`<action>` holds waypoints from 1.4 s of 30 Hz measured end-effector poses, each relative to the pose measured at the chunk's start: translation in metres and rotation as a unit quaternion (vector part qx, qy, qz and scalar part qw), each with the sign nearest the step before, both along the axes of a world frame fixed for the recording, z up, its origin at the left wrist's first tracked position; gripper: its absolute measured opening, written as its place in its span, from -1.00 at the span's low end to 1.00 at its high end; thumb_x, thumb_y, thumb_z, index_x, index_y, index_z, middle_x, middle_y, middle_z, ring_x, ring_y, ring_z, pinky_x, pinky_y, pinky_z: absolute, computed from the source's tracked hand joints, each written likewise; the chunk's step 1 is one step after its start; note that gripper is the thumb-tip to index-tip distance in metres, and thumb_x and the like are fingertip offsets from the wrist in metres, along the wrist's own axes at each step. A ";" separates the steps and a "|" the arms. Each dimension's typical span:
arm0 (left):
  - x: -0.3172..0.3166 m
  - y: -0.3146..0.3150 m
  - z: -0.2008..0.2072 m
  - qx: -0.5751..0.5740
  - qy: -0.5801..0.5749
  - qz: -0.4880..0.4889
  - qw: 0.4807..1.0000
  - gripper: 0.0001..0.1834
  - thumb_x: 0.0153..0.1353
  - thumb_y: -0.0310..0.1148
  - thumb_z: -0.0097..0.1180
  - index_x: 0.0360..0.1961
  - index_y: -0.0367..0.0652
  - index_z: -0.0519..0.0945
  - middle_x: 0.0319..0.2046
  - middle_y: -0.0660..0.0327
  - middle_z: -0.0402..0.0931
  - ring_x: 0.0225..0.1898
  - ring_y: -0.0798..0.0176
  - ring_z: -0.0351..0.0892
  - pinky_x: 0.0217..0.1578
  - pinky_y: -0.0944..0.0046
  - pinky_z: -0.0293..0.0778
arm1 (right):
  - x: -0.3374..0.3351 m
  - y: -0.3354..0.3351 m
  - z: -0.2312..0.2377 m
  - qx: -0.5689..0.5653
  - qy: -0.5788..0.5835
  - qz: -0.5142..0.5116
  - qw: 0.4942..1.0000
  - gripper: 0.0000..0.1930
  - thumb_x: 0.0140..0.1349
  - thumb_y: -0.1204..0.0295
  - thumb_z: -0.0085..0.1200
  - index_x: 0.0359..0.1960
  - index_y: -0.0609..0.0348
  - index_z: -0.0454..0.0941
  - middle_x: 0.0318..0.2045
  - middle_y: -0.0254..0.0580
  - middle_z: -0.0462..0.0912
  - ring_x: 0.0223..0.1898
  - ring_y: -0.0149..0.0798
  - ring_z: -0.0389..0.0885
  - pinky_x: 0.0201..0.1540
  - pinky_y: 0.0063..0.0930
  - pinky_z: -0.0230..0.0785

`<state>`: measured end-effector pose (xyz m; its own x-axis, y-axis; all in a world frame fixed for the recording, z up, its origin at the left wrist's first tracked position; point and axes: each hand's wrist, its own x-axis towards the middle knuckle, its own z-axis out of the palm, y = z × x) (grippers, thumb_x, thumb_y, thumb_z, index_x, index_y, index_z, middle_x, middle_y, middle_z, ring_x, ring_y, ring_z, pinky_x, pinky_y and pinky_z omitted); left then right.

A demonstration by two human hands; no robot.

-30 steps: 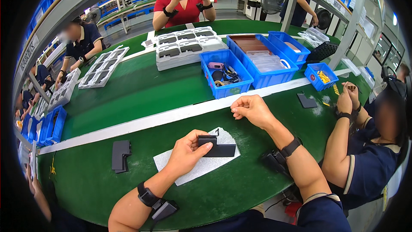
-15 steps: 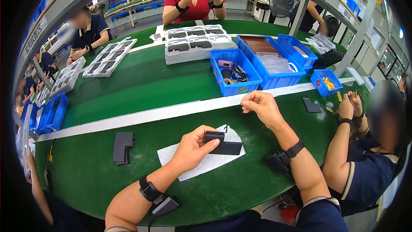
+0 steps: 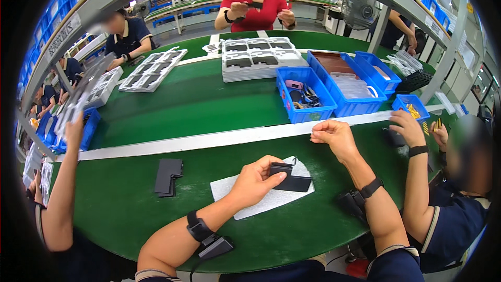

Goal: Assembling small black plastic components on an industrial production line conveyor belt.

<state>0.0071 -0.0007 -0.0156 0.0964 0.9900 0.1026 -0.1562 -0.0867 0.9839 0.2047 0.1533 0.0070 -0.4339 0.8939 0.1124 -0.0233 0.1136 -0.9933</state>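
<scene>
My left hand [image 3: 254, 184] grips a black L-shaped flat part [image 3: 296, 184] between thumb and fingers, just over a white sheet [image 3: 250, 211] on the green table. A thin dark hook-like piece stands up at the part's far edge. To the right and farther off, my right hand [image 3: 335, 139] hovers near the white strip with thumb and fingertips pinched together. Whatever is in that pinch, if anything, is too small to make out. Left of the sheet lies a small stack of similar black parts [image 3: 168, 176].
Beyond the white strip [image 3: 209, 141] stand a blue bin of tools [image 3: 308, 114], a larger blue bin [image 3: 360, 107] and stacked white trays [image 3: 250, 73]. A small blue bin [image 3: 420, 102] holds yellow pieces. Co-workers sit at both sides and across; one at left lifts a tray [image 3: 78, 94].
My view has shifted slightly, while both hands keep much the same pose. The left co-worker's arm has come up with a tray. The right co-worker's hand has moved toward the small blue bin.
</scene>
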 end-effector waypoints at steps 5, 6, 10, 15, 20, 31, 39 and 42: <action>-0.002 0.000 0.001 -0.020 0.017 -0.010 1.000 -0.78 0.20 -0.47 0.10 -0.15 -0.24 0.42 -0.24 0.28 0.50 -0.20 0.48 0.49 -0.12 0.42 0.43 | -0.001 -0.003 0.003 0.020 -0.044 -0.009 0.999 -0.90 0.12 0.63 0.09 -0.32 0.41 0.54 -0.44 -0.17 0.59 -0.44 -0.39 0.59 -0.35 -0.56 0.54; -0.003 -0.001 0.001 -0.021 0.018 -0.013 1.000 -0.78 0.20 -0.47 0.10 -0.15 -0.25 0.42 -0.24 0.27 0.50 -0.19 0.47 0.49 -0.11 0.42 0.43 | -0.001 -0.002 0.002 0.026 -0.054 -0.008 0.998 -0.91 0.14 0.61 0.08 -0.34 0.40 0.53 -0.45 -0.19 0.58 -0.45 -0.41 0.58 -0.38 -0.57 0.54; -0.002 0.000 -0.001 -0.007 0.008 -0.016 1.000 -0.78 0.20 -0.47 0.10 -0.14 -0.25 0.42 -0.23 0.27 0.51 -0.18 0.47 0.49 -0.11 0.41 0.43 | 0.001 -0.001 -0.001 0.032 -0.074 -0.006 0.997 -0.94 0.17 0.60 0.04 -0.40 0.37 0.51 -0.48 -0.23 0.56 -0.47 -0.42 0.57 -0.39 -0.58 0.53; -0.002 -0.001 0.004 -0.014 0.030 -0.010 0.999 -0.77 0.20 -0.46 0.10 -0.14 -0.25 0.42 -0.24 0.27 0.51 -0.19 0.47 0.49 -0.11 0.42 0.42 | 0.001 0.001 -0.003 0.046 -0.083 -0.013 0.995 -0.94 0.19 0.59 0.01 -0.41 0.34 0.48 -0.50 -0.25 0.53 -0.50 -0.44 0.55 -0.43 -0.57 0.53; -0.003 -0.002 0.003 -0.012 0.038 -0.008 0.999 -0.77 0.19 -0.46 0.11 -0.14 -0.25 0.42 -0.24 0.28 0.50 -0.20 0.49 0.48 -0.12 0.43 0.42 | -0.003 -0.005 0.005 0.024 -0.081 -0.039 0.996 -0.93 0.20 0.57 0.00 -0.42 0.31 0.45 -0.50 -0.24 0.52 -0.53 -0.45 0.54 -0.46 -0.56 0.54; -0.002 -0.001 0.004 0.003 0.045 0.013 0.999 -0.78 0.18 -0.48 0.11 -0.15 -0.25 0.44 -0.27 0.29 0.52 -0.24 0.50 0.50 -0.17 0.45 0.44 | 0.003 0.001 0.010 -0.034 0.063 -0.041 0.997 -0.92 0.19 0.58 0.04 -0.34 0.37 0.45 -0.47 -0.21 0.54 -0.47 -0.40 0.58 -0.36 -0.52 0.59; -0.002 -0.002 0.005 -0.005 0.054 0.012 0.998 -0.78 0.18 -0.49 0.10 -0.15 -0.26 0.44 -0.26 0.27 0.53 -0.23 0.49 0.50 -0.16 0.45 0.43 | 0.005 0.004 0.007 -0.043 0.077 -0.039 0.995 -0.85 0.27 0.42 -0.02 -0.36 0.29 0.42 -0.52 -0.25 0.50 -0.55 -0.43 0.54 -0.48 -0.50 0.58; -0.003 -0.003 0.004 -0.008 0.062 0.021 0.998 -0.77 0.17 -0.48 0.12 -0.14 -0.26 0.44 -0.26 0.25 0.53 -0.23 0.48 0.50 -0.16 0.44 0.43 | 0.006 0.005 0.007 -0.061 0.093 -0.044 0.993 -0.86 0.27 0.44 -0.01 -0.36 0.28 0.41 -0.53 -0.24 0.50 -0.55 -0.42 0.54 -0.49 -0.49 0.58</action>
<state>0.0041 -0.0033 -0.0116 0.0656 0.9949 0.0768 -0.0293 -0.0750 0.9968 0.2107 0.1587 0.0144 -0.3360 0.9391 0.0725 -0.2022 0.0032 -0.9793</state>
